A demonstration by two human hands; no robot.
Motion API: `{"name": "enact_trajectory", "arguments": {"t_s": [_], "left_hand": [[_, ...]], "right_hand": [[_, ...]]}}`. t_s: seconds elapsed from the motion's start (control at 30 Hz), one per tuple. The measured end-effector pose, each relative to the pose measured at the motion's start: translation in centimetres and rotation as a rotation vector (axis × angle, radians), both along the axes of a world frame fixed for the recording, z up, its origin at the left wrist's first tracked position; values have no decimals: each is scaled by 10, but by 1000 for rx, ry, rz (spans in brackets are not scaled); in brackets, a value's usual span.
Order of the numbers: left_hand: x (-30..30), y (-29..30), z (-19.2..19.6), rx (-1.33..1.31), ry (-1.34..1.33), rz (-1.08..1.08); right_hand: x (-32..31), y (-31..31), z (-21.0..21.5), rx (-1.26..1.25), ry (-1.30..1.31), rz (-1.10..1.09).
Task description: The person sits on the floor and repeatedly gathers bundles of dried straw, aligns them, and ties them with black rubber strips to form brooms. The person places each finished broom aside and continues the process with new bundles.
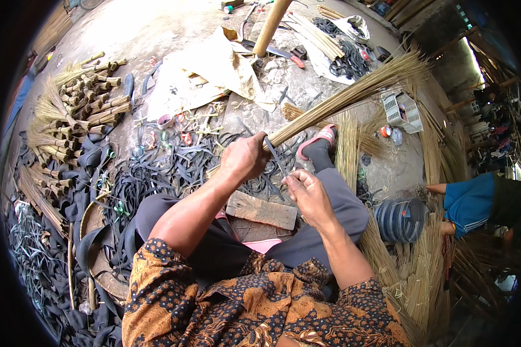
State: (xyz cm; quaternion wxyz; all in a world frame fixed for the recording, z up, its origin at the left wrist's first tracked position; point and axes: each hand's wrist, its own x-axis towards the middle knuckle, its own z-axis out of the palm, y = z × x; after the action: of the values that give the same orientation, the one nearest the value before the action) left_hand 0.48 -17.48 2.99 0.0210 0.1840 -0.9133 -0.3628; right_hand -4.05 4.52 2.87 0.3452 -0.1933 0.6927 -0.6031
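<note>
My left hand [244, 157] is wrapped round the butt end of a long bundle of thin straw-coloured broom sticks [336, 104]. The bundle slants up to the right, its fine tips fanning out at the far end. Between my two hands runs a narrow dark rubber strip [276, 157], which passes round the bundle beside my left fist. My right hand [308, 195] pinches the strip's free end between thumb and fingers. Below the hands, a worn wooden block [261, 210] lies between my legs. My left palm and part of the bundle's butt are hidden.
Tied bundles of sticks [92, 110] are piled at left, above heaped black rubber strips [156, 179]. A knife [278, 52] lies near a wooden post [270, 29]. At right are a white plastic basket [402, 111], a rubber roll [400, 220] and another person [466, 202].
</note>
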Motion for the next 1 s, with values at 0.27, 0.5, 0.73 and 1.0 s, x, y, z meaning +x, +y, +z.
{"name": "enact_trajectory", "arguments": {"t_s": [0.27, 0.5, 0.73, 1.0], "left_hand": [[17, 10, 17, 890, -96, -529], [18, 12, 25, 1107, -205, -631], [10, 18, 10, 46, -11, -193], [10, 18, -8, -77, 5, -162]], "right_hand": [[-32, 9, -5, 189, 727, 87], [-36, -19, 34, -28, 986, 157], [-23, -44, 88, 471, 637, 18], [-27, -80, 54, 364, 311, 115]]}}
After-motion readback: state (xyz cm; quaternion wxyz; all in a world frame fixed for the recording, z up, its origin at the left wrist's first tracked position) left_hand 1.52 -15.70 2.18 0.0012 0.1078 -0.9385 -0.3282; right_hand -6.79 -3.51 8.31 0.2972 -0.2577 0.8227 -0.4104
